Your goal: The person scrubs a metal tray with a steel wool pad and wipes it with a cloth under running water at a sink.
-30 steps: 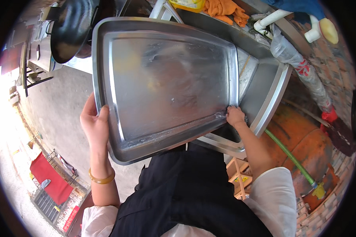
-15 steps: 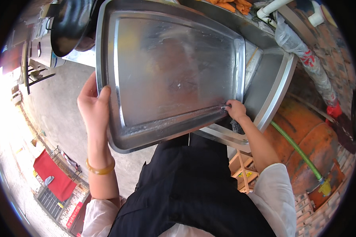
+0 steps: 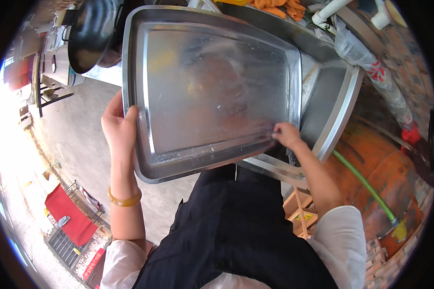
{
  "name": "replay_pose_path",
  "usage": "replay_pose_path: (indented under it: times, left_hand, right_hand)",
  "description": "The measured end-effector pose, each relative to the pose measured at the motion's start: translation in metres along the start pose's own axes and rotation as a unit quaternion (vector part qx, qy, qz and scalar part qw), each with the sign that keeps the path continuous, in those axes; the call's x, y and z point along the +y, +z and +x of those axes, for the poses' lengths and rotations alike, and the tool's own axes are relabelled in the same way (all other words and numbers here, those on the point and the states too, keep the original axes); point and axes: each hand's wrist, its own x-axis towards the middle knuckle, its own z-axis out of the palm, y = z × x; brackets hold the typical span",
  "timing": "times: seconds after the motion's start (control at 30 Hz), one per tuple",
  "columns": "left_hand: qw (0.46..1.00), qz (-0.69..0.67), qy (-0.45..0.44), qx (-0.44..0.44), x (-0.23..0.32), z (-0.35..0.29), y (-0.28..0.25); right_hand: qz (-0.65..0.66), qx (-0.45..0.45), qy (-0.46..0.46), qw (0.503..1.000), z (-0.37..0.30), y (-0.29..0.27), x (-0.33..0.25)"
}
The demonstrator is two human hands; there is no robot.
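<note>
A large rectangular metal tray (image 3: 212, 91) is held tilted over a stainless steel sink (image 3: 318, 103), its wet, smudged inner face toward me. My left hand (image 3: 120, 127) grips the tray's left rim, thumb in front and fingers behind it. At the lower right corner of the tray, my right hand (image 3: 288, 136) is closed in a pinch close to the inner edge. Something small and shiny shows at its fingertips, too small to name. Just below that hand a dark, rough-textured thing (image 3: 291, 157) lies by the sink's near rim, partly hidden.
A black wok (image 3: 89, 41) stands at the upper left. Orange gloves (image 3: 279, 6) lie behind the sink, near white pipes (image 3: 330, 10) and a plastic-wrapped pipe (image 3: 371, 62). On the right are a rusty orange tank (image 3: 381, 173) and a green hose (image 3: 364, 183).
The tray and my left hand have shifted slightly right in the picture, along with much of the surroundings. My right hand stays near the tray's lower right corner, its fingertips slightly shifted.
</note>
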Motion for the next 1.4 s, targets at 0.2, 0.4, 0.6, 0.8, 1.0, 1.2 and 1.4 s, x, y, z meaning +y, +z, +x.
replay_pose_path:
  times: [0.2,0.4,0.6,0.8,1.0,1.2,1.4]
  left_hand:
    - [1.0,0.03,0.002,-0.008,-0.015,0.011,-0.001]
    - [0.999,0.038,-0.02,-0.012,-0.03,0.02,-0.01]
    - [0.999,0.035,-0.035,-0.021,-0.033,0.026,-0.007]
    - [0.998,0.026,-0.047,-0.019,-0.034,0.023,-0.012]
    - [0.998,-0.002,-0.049,-0.036,-0.034,0.037,0.0]
    - [0.999,0.009,-0.036,-0.033,-0.041,0.037,-0.006]
    - [0.998,0.004,-0.045,-0.039,-0.034,0.042,0.004]
  right_hand:
    - [0.145,0.065,-0.23,0.96,-0.03,0.001,-0.139]
    - [0.187,0.378,0.16,0.893,0.063,0.036,0.014]
    - [0.175,0.4,-0.18,0.881,0.077,0.0,-0.19]
    - [0.086,0.394,0.019,0.915,0.066,0.031,-0.074]
    - [0.099,0.376,-0.019,0.921,0.096,-0.003,-0.158]
    - [-0.007,0.549,-0.028,0.836,0.118,0.011,-0.08]
    - [0.15,0.52,0.22,0.811,0.228,-0.076,-0.015]
